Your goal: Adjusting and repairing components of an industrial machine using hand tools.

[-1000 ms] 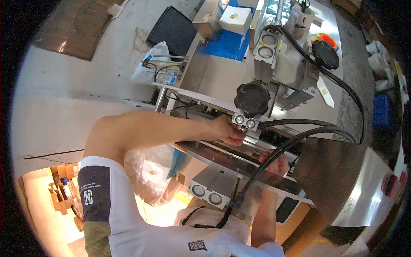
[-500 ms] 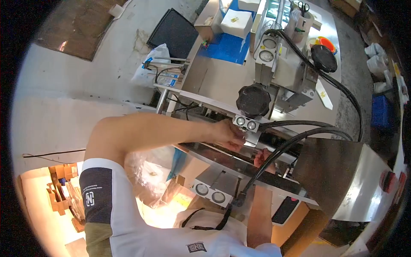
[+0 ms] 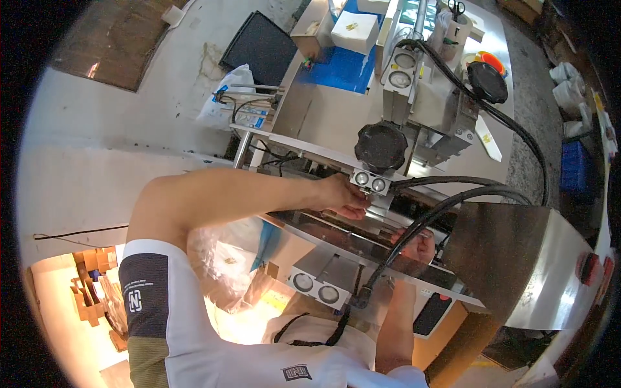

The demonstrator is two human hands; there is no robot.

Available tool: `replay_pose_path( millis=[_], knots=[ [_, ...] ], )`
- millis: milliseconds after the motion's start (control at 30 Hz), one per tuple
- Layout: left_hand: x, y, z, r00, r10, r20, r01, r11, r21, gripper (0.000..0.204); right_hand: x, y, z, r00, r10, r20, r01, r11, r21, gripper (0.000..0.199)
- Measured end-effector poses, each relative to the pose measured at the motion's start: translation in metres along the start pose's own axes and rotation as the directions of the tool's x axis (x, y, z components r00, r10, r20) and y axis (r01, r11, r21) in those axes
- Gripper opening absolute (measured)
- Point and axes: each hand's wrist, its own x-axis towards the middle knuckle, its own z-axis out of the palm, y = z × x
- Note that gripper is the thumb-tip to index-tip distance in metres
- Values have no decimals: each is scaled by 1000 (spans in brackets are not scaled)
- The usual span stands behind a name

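My left hand (image 3: 341,196) reaches into the machine beside a silver block (image 3: 370,182) with two round metal faces, under a black knob (image 3: 381,147). Its fingers are curled together at the block's lower side; whatever they pinch is too small to make out. To the right, my right hand (image 3: 417,247) comes up from below, past the dark rail (image 3: 362,246), into the same gap. A thick black cable (image 3: 446,202) crosses in front of part of it. The right fingers are bent inward, and any thing between them is hidden.
Nearer me, a second silver block (image 3: 317,290) sticks out with a cable beside it. A steel housing (image 3: 530,265) with a red button stands at right. Beyond the knob, the worktop (image 3: 330,119) carries a white box (image 3: 355,32) and a black round lid (image 3: 487,82).
My right hand has shifted right along the rail, away from my left hand. The left hand stays beside the silver block, its fingers slightly higher.
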Motion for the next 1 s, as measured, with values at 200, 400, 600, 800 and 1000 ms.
replay_pose_path(
  millis=[200, 400, 600, 800, 1000],
  knots=[
    [-6, 3, 0, 1000, 24, -15, -24, 1000, 18, 19, -8, -7, 16, 999, -43, 19, 45, 995, -90, 13],
    [-4, 7, 1, 1000, -30, 2, 30, 999, 38, 28, 26, 26, -30, 979, 100, 178, -114, 991, 71, 5],
    [0, -3, -2, 1000, -11, -24, 9, 995, -95, 22, 48, 66, -48, 797, 600, -68, -525, 745, 411, 17],
    [8, -10, -13, 978, -149, 146, 175, 968, -180, 17, 62, 65, -68, 688, 575, 443, -706, 673, 222, 12],
    [-25, 14, -8, 993, -48, 108, 23, 973, 228, 19, 11, 6, -9, 964, 117, 237, -136, 989, 66, 14]
  ],
)
